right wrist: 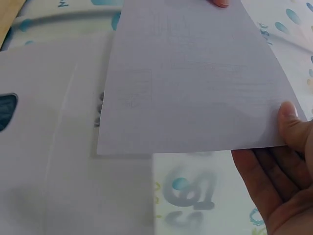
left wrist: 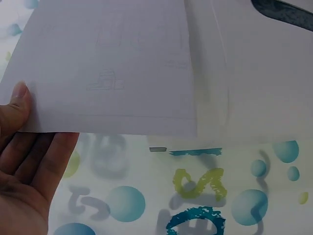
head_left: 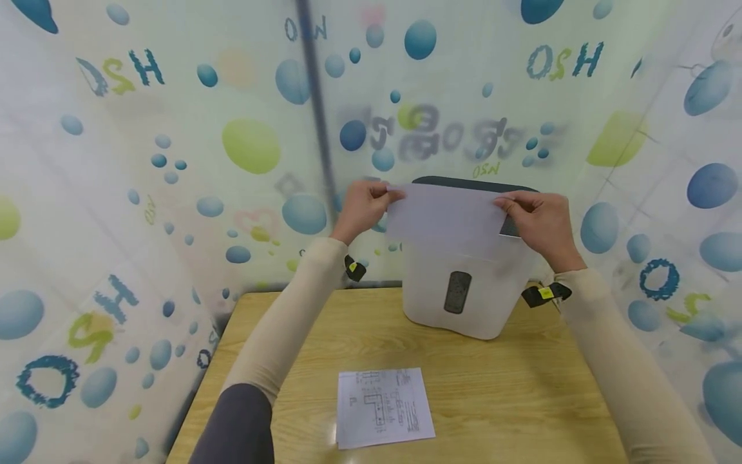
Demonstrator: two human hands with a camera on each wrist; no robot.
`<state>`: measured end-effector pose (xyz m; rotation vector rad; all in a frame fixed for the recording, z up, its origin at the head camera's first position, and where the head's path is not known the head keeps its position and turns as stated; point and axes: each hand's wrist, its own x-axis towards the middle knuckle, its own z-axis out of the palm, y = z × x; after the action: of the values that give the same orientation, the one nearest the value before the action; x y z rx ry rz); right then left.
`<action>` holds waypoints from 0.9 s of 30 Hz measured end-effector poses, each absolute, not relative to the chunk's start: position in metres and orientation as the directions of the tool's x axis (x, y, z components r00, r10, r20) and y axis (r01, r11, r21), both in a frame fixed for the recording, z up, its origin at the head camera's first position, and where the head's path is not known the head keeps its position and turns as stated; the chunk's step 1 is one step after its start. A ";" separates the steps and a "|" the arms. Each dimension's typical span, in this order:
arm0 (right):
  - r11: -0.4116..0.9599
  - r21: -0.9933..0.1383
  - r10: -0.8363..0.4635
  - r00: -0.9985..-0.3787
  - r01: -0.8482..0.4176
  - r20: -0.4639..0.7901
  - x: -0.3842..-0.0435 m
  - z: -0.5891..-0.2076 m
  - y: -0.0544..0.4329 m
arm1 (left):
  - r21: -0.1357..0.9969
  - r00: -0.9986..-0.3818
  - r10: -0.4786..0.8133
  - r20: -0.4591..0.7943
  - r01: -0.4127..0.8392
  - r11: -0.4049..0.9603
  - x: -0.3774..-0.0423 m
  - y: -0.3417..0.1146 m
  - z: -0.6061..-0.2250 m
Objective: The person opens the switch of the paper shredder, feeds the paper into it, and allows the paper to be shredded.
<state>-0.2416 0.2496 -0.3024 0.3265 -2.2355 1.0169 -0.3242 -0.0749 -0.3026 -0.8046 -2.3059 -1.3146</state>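
Observation:
A sheet of paper (head_left: 446, 216) is stretched between both hands, in front of the upper part of a white paper shredder (head_left: 493, 303) with a dark top (head_left: 437, 181). My left hand (head_left: 364, 207) pinches one upper corner between thumb and fingers. At the other upper corner, my right hand (head_left: 542, 222) does the same. Faint drawing lines show through the paper (left wrist: 107, 63) in the left wrist view. In the right wrist view the sheet (right wrist: 195, 98) hangs beside the shredder's white body (right wrist: 34, 166). The paper hides much of the shredder's upper front.
Printed paper with a technical drawing (head_left: 385, 412) lies near the front of the wooden table (head_left: 307, 348). A dark oval window (head_left: 458, 292) marks the shredder's front. Patterned curtains (head_left: 249, 96) hang behind and on both sides.

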 end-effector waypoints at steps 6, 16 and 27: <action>0.657 -0.601 0.084 -0.748 -0.455 0.658 -0.243 -0.280 0.260 | 0.656 -0.752 0.312 0.580 0.659 0.369 -0.337 -0.063 -0.281; 0.643 -0.631 0.130 -0.750 -0.434 0.649 -0.251 -0.254 0.277 | 0.661 -0.757 0.334 0.562 0.653 0.370 -0.358 -0.038 -0.250; 0.608 -0.700 0.172 -0.798 -0.375 0.577 -0.276 -0.243 0.301 | 0.704 -0.808 0.325 0.492 0.588 0.399 -0.390 -0.006 -0.237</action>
<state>-0.2755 0.3009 -0.2431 0.1587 -2.2188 1.1576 -0.3901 -0.0065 -0.2369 -0.8000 -2.3835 -1.3683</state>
